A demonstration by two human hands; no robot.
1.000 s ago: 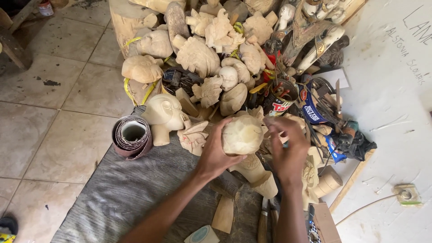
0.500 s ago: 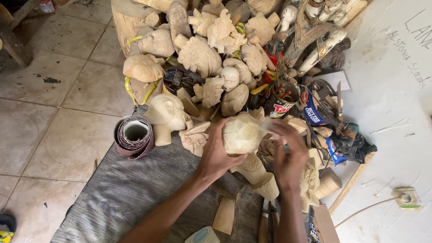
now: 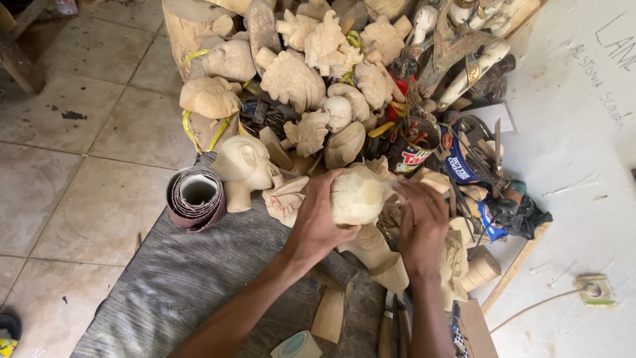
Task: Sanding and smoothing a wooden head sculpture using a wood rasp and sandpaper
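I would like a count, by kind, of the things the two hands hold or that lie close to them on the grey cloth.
Pale rounded wood carving, held by left hand and right hand: 1
Carved wooden head: 1
Sandpaper roll: 1
Flat wooden offcut: 1
Total: 4

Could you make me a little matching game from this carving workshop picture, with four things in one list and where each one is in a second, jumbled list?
Things:
1. pale rounded wood carving
2. roll of sandpaper
3. carved wooden head
4. flat wooden offcut

Places:
A. standing just right of the roll, facing right
B. lying on the grey cloth near the bottom edge, between the forearms
C. gripped by the left hand, with the right hand at its right side
D. at the cloth's upper left corner, open end toward the camera

Pairs: 1-C, 2-D, 3-A, 4-B
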